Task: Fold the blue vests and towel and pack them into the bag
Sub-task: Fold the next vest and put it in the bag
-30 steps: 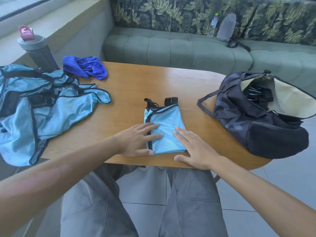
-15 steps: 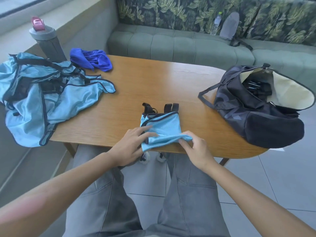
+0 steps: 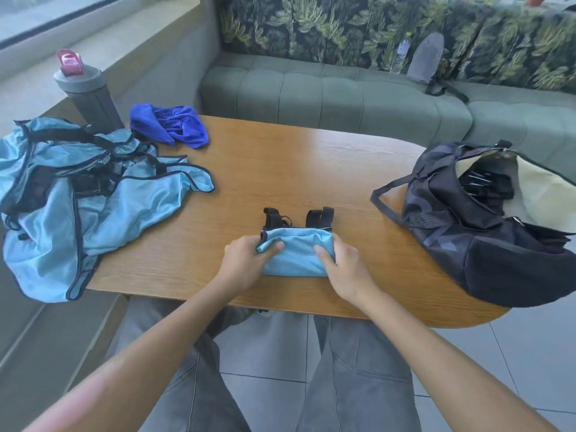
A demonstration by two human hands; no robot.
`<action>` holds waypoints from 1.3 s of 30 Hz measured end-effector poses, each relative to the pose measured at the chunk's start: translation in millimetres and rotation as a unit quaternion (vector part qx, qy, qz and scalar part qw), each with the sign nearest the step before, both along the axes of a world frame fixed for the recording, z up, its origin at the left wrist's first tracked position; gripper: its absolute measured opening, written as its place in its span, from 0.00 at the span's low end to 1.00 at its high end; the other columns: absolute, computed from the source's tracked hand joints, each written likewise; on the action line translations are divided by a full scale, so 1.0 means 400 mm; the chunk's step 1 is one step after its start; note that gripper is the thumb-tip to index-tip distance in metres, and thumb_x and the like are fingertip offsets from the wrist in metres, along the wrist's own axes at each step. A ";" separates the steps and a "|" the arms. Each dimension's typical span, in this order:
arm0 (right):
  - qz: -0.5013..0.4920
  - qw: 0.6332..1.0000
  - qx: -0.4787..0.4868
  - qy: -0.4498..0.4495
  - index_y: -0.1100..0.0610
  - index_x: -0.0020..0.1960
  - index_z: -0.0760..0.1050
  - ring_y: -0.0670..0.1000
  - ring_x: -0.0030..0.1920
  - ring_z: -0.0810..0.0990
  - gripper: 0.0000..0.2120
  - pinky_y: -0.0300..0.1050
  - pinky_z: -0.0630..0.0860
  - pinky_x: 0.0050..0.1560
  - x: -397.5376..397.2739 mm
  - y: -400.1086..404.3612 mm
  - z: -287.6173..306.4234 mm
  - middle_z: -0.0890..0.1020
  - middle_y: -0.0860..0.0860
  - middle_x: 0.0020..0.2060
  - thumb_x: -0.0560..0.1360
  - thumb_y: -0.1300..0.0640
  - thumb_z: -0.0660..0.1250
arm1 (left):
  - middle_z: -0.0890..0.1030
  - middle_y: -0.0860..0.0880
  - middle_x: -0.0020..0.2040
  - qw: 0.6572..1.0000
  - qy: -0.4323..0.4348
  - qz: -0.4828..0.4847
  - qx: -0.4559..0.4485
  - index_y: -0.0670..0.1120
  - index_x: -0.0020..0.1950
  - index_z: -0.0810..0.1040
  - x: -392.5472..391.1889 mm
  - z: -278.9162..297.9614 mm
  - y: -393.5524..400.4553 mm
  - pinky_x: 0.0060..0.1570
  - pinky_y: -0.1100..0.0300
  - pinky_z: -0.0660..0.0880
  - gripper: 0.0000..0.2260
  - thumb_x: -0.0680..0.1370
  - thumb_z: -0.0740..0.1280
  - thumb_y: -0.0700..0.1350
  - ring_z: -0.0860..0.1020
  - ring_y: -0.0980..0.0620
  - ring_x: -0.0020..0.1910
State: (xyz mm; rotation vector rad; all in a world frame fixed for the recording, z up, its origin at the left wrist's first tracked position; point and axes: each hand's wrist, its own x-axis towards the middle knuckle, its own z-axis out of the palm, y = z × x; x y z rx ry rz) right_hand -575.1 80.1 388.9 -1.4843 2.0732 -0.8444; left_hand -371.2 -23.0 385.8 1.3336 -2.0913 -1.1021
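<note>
A folded light blue vest (image 3: 297, 252) with black straps lies near the front edge of the wooden table (image 3: 296, 169). My left hand (image 3: 247, 261) grips its left end and my right hand (image 3: 346, 269) grips its right end, the near half doubled over. A pile of unfolded light blue vests (image 3: 78, 194) hangs over the table's left end. A crumpled dark blue towel (image 3: 170, 124) sits at the back left. The black bag (image 3: 486, 226) lies open on the right with a cream lining showing.
A grey bottle (image 3: 88, 98) with a pink lid stands behind the vest pile. A green sofa (image 3: 343, 92) runs behind the table, with a water bottle (image 3: 400, 56) and a grey pouch (image 3: 425, 59) on it. My knees are under the table's front edge.
Both hands lay flat on the folded vest, then lifted its near edge and folded it away from me. They now grip the smaller bundle at both ends.
</note>
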 end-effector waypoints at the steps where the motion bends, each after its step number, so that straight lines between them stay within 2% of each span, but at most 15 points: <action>1: -0.011 1.000 -0.001 0.008 0.53 0.54 0.71 0.47 0.45 0.78 0.09 0.46 0.74 0.45 0.000 -0.014 0.000 0.79 0.48 0.45 0.84 0.47 0.58 | 0.70 0.51 0.28 1.000 -0.008 0.026 0.008 0.45 0.34 0.72 -0.010 0.003 -0.008 0.32 0.57 0.64 0.24 0.78 0.68 0.62 0.67 0.53 0.28; 5: -0.047 0.998 0.007 0.050 0.54 0.49 0.66 0.51 0.44 0.75 0.07 0.53 0.75 0.46 0.006 -0.052 -0.003 0.75 0.48 0.44 0.84 0.52 0.58 | 0.68 0.53 0.26 0.997 -0.031 0.058 -0.032 0.47 0.32 0.66 -0.044 0.009 -0.026 0.29 0.57 0.61 0.24 0.77 0.71 0.60 0.65 0.52 0.26; 8: -0.039 0.994 0.003 0.104 0.53 0.55 0.65 0.53 0.46 0.76 0.05 0.56 0.76 0.49 0.016 -0.056 -0.012 0.75 0.48 0.51 0.84 0.52 0.56 | 0.74 0.55 0.31 0.989 -0.063 0.019 -0.131 0.52 0.44 0.70 -0.047 0.011 -0.022 0.30 0.55 0.68 0.12 0.80 0.68 0.56 0.73 0.53 0.31; 10: -0.037 0.991 -0.008 0.126 0.52 0.58 0.65 0.54 0.46 0.77 0.08 0.55 0.77 0.47 0.019 -0.060 -0.012 0.75 0.47 0.53 0.85 0.48 0.54 | 0.76 0.54 0.33 0.983 -0.077 0.007 -0.167 0.53 0.48 0.71 -0.048 0.011 -0.024 0.31 0.55 0.69 0.09 0.82 0.67 0.55 0.75 0.53 0.33; 16: -0.087 0.989 -0.006 0.123 0.54 0.50 0.67 0.53 0.41 0.76 0.13 0.50 0.72 0.39 0.012 -0.073 -0.004 0.75 0.49 0.42 0.85 0.46 0.53 | 0.76 0.50 0.31 0.991 -0.063 0.075 -0.092 0.49 0.40 0.73 -0.060 -0.014 -0.047 0.31 0.53 0.68 0.17 0.80 0.66 0.61 0.75 0.49 0.33; 20: -0.116 0.988 -0.005 0.105 0.56 0.46 0.66 0.55 0.41 0.75 0.12 0.51 0.71 0.40 0.014 -0.082 -0.009 0.74 0.50 0.41 0.84 0.49 0.55 | 0.75 0.48 0.31 0.986 -0.082 0.095 -0.112 0.45 0.37 0.72 -0.080 -0.015 -0.050 0.30 0.54 0.64 0.23 0.80 0.64 0.63 0.75 0.45 0.32; 23: -0.097 0.984 -0.010 0.146 0.53 0.53 0.64 0.57 0.40 0.76 0.07 0.52 0.72 0.38 0.014 -0.098 -0.007 0.76 0.50 0.44 0.85 0.50 0.54 | 0.73 0.48 0.30 0.968 -0.139 0.099 -0.184 0.43 0.38 0.68 -0.098 -0.006 -0.048 0.27 0.55 0.59 0.23 0.82 0.62 0.61 0.74 0.43 0.31; 26: -0.078 0.972 0.032 0.221 0.55 0.58 0.64 0.60 0.40 0.78 0.10 0.50 0.71 0.36 0.006 -0.122 -0.003 0.79 0.53 0.44 0.86 0.49 0.51 | 0.73 0.49 0.32 0.941 -0.214 0.083 -0.248 0.46 0.46 0.67 -0.117 -0.012 -0.051 0.26 0.58 0.57 0.17 0.83 0.62 0.58 0.70 0.44 0.26; 29: -0.085 0.945 0.069 0.307 0.55 0.62 0.66 0.59 0.40 0.80 0.13 0.49 0.69 0.35 0.005 -0.132 -0.012 0.80 0.54 0.44 0.86 0.49 0.49 | 0.72 0.50 0.36 0.900 -0.246 0.070 -0.352 0.47 0.49 0.71 -0.133 -0.024 -0.054 0.25 0.59 0.59 0.11 0.80 0.71 0.49 0.64 0.49 0.23; 30: -0.096 0.938 0.064 0.327 0.55 0.62 0.67 0.58 0.41 0.79 0.12 0.49 0.68 0.36 0.008 -0.132 -0.018 0.79 0.54 0.44 0.86 0.50 0.51 | 0.75 0.49 0.41 0.875 -0.251 0.048 -0.412 0.47 0.51 0.72 -0.134 -0.030 -0.060 0.28 0.56 0.65 0.09 0.78 0.72 0.43 0.69 0.48 0.27; 32: -0.105 0.925 0.044 0.362 0.55 0.60 0.72 0.57 0.44 0.75 0.10 0.52 0.69 0.41 0.009 -0.132 -0.027 0.77 0.55 0.47 0.84 0.53 0.55 | 0.78 0.44 0.57 0.836 -0.227 -0.051 -0.498 0.45 0.58 0.75 -0.134 -0.045 -0.076 0.48 0.50 0.73 0.13 0.75 0.66 0.34 0.79 0.41 0.52; 34: -0.096 0.921 0.030 0.376 0.55 0.65 0.74 0.58 0.52 0.74 0.14 0.53 0.71 0.50 -0.002 -0.132 -0.040 0.77 0.56 0.55 0.83 0.53 0.56 | 0.77 0.42 0.67 0.822 -0.176 -0.205 -0.501 0.40 0.67 0.76 -0.131 -0.054 -0.098 0.63 0.47 0.71 0.17 0.79 0.61 0.36 0.73 0.39 0.70; 35: -0.080 0.928 0.046 0.360 0.55 0.72 0.70 0.60 0.61 0.73 0.19 0.55 0.71 0.58 -0.012 -0.133 -0.043 0.74 0.58 0.64 0.84 0.50 0.54 | 0.75 0.42 0.71 0.827 -0.165 -0.255 -0.473 0.39 0.72 0.74 -0.126 -0.058 -0.108 0.69 0.47 0.69 0.18 0.83 0.58 0.40 0.70 0.41 0.74; 37: -0.050 0.944 0.100 0.311 0.54 0.82 0.53 0.61 0.79 0.56 0.28 0.56 0.58 0.76 -0.034 -0.133 -0.047 0.56 0.59 0.80 0.85 0.44 0.45 | 0.67 0.44 0.79 0.848 -0.207 -0.278 -0.401 0.40 0.80 0.64 -0.116 -0.061 -0.125 0.76 0.49 0.61 0.26 0.86 0.52 0.53 0.61 0.46 0.80; 39: -0.020 0.950 0.133 0.283 0.51 0.83 0.39 0.59 0.81 0.38 0.30 0.56 0.43 0.80 -0.053 -0.136 -0.058 0.39 0.57 0.82 0.84 0.41 0.37 | 0.54 0.49 0.83 0.861 -0.265 -0.270 -0.339 0.43 0.84 0.52 -0.110 -0.056 -0.140 0.81 0.52 0.50 0.30 0.86 0.46 0.60 0.48 0.51 0.83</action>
